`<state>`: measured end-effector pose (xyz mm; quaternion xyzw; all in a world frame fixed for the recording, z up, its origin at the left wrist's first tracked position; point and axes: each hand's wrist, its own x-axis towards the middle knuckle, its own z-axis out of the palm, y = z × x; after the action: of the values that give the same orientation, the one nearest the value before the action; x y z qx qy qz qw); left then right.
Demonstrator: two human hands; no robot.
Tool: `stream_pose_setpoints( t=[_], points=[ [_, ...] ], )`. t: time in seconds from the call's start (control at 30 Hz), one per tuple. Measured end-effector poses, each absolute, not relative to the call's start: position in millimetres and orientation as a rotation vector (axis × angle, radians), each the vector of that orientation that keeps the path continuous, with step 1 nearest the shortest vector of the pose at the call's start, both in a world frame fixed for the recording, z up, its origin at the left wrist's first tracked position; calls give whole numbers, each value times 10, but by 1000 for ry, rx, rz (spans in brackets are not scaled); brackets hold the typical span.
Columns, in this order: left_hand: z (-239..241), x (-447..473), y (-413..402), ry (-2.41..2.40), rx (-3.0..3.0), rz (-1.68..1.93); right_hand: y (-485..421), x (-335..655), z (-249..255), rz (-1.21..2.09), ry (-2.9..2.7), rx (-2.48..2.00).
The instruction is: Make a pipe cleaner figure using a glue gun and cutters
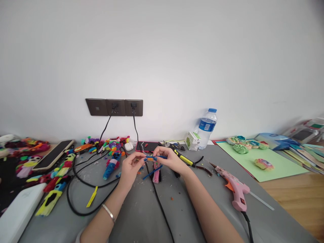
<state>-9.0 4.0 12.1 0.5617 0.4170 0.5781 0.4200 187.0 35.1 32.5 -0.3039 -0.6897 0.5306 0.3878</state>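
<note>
My left hand [132, 166] and my right hand [172, 160] meet above the middle of the grey table. Between their pinched fingertips runs a blue pipe cleaner [162, 157], held roughly level. A bit of orange shows just under it, partly hidden by the fingers. Below the hands is another blue strip [152, 171], slanting over a black cord. Beside the cord lies a pink fuzzy piece [156, 175]. Left of my left hand rests a blue pipe-cleaner figure [109, 168] with a pink and white upper part.
A pink glue gun [238, 192] with its stick lies at right. Black cords [88, 212] loop at left near several fuzzy figures [52, 199], a phone [53, 155] and a white box-like device [21, 212]. Behind stand a water bottle [207, 128] and small carton [192, 141]; green paper [268, 152] lies right.
</note>
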Motion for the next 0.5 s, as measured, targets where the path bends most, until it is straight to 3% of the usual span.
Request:
stream_pose_setpoints(
  t=[0.5],
  points=[
    [148, -83, 28, 973, 1302, 1421, 319, 1887, 379, 1439, -1755, -734]
  ],
)
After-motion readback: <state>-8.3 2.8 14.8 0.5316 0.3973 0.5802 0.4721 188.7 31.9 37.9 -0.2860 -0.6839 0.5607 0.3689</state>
